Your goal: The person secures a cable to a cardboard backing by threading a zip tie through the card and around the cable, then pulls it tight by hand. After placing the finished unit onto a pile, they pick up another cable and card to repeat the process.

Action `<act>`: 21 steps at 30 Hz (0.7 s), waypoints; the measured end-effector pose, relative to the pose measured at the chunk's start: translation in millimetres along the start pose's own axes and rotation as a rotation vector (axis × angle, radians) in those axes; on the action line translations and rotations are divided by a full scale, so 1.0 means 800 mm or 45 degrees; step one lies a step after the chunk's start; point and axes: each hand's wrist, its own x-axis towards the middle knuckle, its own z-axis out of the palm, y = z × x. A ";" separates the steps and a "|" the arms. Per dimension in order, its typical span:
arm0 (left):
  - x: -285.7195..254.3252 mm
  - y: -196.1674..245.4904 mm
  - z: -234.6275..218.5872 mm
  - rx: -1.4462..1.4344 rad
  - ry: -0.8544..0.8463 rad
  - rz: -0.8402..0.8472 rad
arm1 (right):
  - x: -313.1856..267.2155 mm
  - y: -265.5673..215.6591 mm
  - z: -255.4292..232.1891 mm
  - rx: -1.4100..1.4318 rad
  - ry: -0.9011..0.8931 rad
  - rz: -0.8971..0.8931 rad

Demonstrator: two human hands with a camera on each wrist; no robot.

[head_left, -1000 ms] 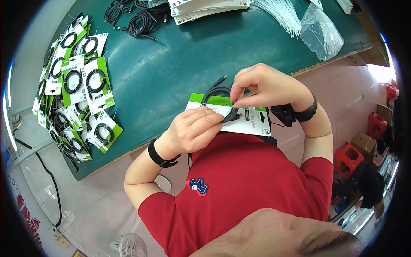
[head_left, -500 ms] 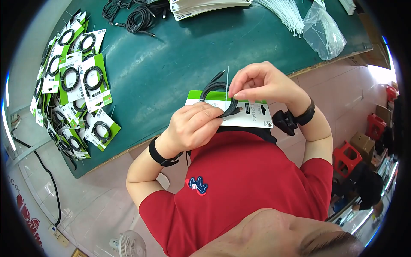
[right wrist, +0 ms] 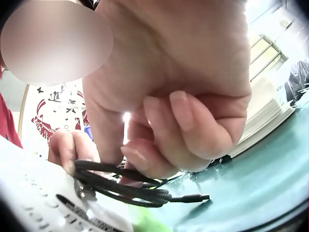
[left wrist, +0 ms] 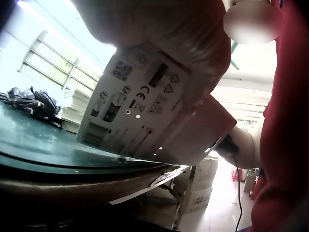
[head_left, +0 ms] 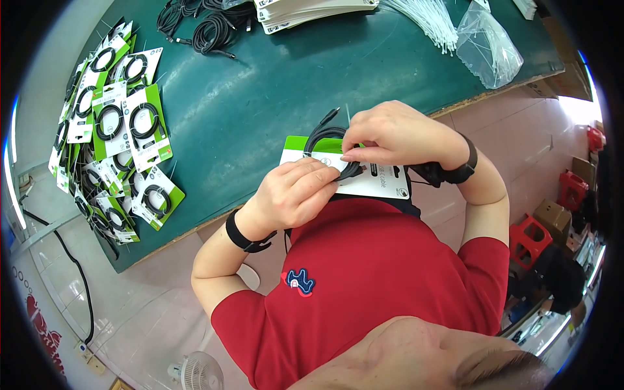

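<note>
My left hand [head_left: 296, 195] grips a white and green packaging card [head_left: 383, 182] together with a black coiled USB cable [head_left: 318, 138] lying on its front. From the coil, one plug sticks out toward the table. The card's printed back [left wrist: 140, 96] shows under the left palm in the left wrist view. My right hand [head_left: 396, 133] is bent over the coil's right side, thumb and curled fingertips pinching at a thin white cable tie [head_left: 347, 112], whose tail rises behind the hand. In the right wrist view, those fingers come down right at the black cable [right wrist: 130, 191].
On the green table [head_left: 240, 110], carded cables [head_left: 110, 123] are heaped at the left. Loose black cables [head_left: 211, 32], a stack of cards [head_left: 312, 14], white cable ties [head_left: 426, 23] and a clear plastic bag [head_left: 491, 52] lie along the far side.
My right hand has lifted slightly from the coil, with the tie's tail standing up beside it, then come back down over it. The left hand keeps its grip on card and cable.
</note>
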 end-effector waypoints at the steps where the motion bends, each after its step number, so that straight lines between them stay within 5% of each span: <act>1: 0.000 0.000 0.000 0.003 -0.007 0.003 | 0.001 0.000 -0.004 -0.002 0.001 0.000; 5: -0.002 -0.004 -0.002 -0.033 0.015 -0.037 | 0.007 -0.005 -0.018 0.170 0.029 -0.029; 9: 0.001 -0.006 0.000 -0.073 0.073 -0.096 | 0.005 -0.017 -0.011 0.347 0.293 -0.019; 16: 0.004 -0.008 -0.001 -0.083 0.072 -0.133 | 0.009 -0.021 0.005 1.478 0.307 0.449; 21: 0.004 -0.008 0.000 -0.073 0.067 -0.139 | 0.007 -0.004 0.023 1.242 0.361 0.428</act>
